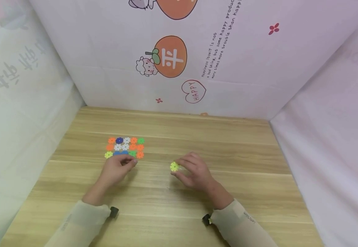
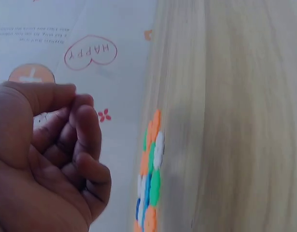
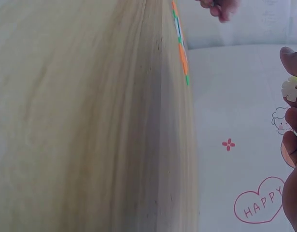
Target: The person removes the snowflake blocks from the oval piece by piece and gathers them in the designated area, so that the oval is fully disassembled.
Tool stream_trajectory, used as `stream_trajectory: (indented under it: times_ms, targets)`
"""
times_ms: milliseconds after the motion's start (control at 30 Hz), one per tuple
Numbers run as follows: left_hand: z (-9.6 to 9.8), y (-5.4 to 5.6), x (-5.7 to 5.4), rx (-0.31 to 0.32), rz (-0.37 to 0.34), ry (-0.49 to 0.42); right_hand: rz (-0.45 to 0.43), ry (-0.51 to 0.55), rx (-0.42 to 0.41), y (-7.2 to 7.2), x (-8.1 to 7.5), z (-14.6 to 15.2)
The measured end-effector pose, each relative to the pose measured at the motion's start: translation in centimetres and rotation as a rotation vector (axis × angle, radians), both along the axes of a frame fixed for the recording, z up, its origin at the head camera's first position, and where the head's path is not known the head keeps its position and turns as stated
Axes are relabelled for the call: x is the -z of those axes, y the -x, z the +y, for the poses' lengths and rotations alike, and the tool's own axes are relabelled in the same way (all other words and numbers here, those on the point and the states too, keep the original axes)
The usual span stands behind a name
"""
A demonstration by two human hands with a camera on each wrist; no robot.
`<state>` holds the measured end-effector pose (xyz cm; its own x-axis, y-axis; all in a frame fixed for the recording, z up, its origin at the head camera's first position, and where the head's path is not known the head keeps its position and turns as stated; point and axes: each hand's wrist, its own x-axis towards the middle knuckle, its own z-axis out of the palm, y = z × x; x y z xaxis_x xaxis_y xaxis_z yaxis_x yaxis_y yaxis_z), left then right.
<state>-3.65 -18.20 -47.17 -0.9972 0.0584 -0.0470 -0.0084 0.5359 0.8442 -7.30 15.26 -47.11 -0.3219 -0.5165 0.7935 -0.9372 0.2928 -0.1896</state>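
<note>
My right hand [image 1: 195, 171] pinches a yellow notched plastic disc [image 1: 174, 166] between thumb and fingers, raised over the wooden table. In the right wrist view that yellow disc [image 3: 291, 88] shows pale beside the thumb, at the right edge. My left hand [image 1: 116, 168] hovers at the near side of a block of flat notched discs [image 1: 125, 147]. Its fingers curl and the thumb tip meets the forefinger; nothing shows between them in the left wrist view. The discs lie in close rows of orange, white, blue, green and yellow. The left hand covers part of the nearest row.
The wooden table [image 1: 243, 147] stretches to a printed white cloth [image 1: 243, 92] at the back. More white cloth hangs along the left side [image 1: 21, 103] and the right side [image 1: 330, 133]. A small black device [image 1: 114, 212] sits at the left wrist, another [image 1: 206, 219] at the right.
</note>
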Motion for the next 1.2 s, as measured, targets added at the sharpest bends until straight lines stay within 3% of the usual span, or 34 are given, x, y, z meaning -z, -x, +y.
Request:
stream_trajectory:
  times_ms: [200, 567, 900, 1200]
  targets:
    - [2.3, 0.1, -0.2, 0.075, 0.019, -0.084, 0.016, 0.001, -0.015, -0.1, -0.1, -0.4]
    - [6.2, 0.0, -1.2, 0.217, -0.002, -0.159, 0.007, -0.038, -0.022, -0.2, 0.2, -1.0]
    - [7.8, -0.1, -1.7, 0.26, -0.01, -0.219, -0.011, -0.084, -0.007, -0.4, -0.2, -1.3]
    - [8.3, -0.5, -1.9, 0.271, 0.014, -0.244, 0.025, -0.093, -0.023, -0.5, -0.2, -1.7]
